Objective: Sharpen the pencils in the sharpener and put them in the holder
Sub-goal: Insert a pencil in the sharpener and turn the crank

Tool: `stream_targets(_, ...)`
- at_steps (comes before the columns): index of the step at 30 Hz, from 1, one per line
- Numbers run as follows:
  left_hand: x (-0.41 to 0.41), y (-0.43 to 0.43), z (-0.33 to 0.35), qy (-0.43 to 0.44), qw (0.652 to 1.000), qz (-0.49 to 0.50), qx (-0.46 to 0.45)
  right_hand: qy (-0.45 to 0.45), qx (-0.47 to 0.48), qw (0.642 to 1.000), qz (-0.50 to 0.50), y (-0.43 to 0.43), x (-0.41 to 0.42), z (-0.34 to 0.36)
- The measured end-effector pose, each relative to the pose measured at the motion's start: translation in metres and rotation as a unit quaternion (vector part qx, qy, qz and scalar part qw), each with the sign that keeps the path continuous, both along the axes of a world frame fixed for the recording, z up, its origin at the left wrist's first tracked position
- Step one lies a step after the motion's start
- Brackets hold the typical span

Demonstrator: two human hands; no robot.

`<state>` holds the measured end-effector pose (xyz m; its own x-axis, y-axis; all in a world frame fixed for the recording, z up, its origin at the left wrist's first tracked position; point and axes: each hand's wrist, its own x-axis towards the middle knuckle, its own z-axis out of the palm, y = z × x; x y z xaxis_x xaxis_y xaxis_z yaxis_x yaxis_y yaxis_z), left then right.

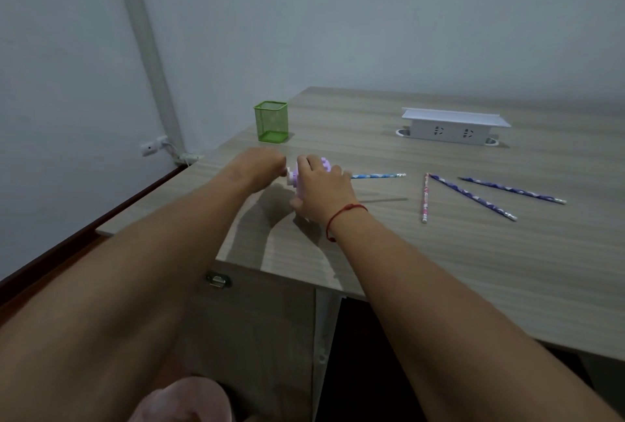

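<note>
Wood desk [389, 252], green mesh holder [271, 122], blue pencil [378, 176] in sharpener [325, 162]

I can read no words or numbers anywhere. The pencils [472, 197] right of centre show me only blurred patterns.

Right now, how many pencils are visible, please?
4: blue pencil in the sharpener; pink pencil, near purple pencil, far purple pencil lying to its right. More could be hidden.

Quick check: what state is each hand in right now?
Left hand: pinches the crank, as far as visible.
Right hand: grips the purple sharpener.
</note>
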<state>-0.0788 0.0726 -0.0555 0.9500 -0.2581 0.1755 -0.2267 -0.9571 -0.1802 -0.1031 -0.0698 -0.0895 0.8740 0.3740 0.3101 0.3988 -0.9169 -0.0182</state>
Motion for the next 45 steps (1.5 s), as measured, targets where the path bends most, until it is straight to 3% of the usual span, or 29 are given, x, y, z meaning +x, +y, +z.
stream_targets(6,-0.014,0.005,0.014,-0.086,0.994,-0.057,-0.026,0.011,-0.019,0.999,-0.026,0.006,0.007,0.001)
stream_targets(11,-0.047,0.006,0.009,-0.106,0.987,-0.098,-0.063,0.037,-0.005,0.999,-0.027,0.007,0.011,0.006)
stream_targets(19,-0.063,-0.006,-0.033,0.001,0.991,-0.069,-0.113,0.064,0.005,0.998,-0.016,0.004,0.017,0.008)
stream_targets(28,-0.016,-0.006,-0.035,0.06,0.998,-0.008,-0.005,0.048,0.008,0.999,0.002,0.003,0.018,0.004)
stream_targets(34,0.002,-0.001,-0.012,-0.018,0.998,-0.002,0.064,0.042,0.005,0.999,-0.008,-0.001,0.011,0.01)
stream_targets(39,-0.003,0.003,-0.013,-0.046,0.999,-0.012,0.016,0.036,-0.027,0.999,0.001,0.0,0.008,0.013)
stream_targets(45,-0.018,0.009,0.015,-0.136,0.983,-0.119,-0.03,0.058,-0.007,0.998,-0.022,0.005,0.015,0.016)
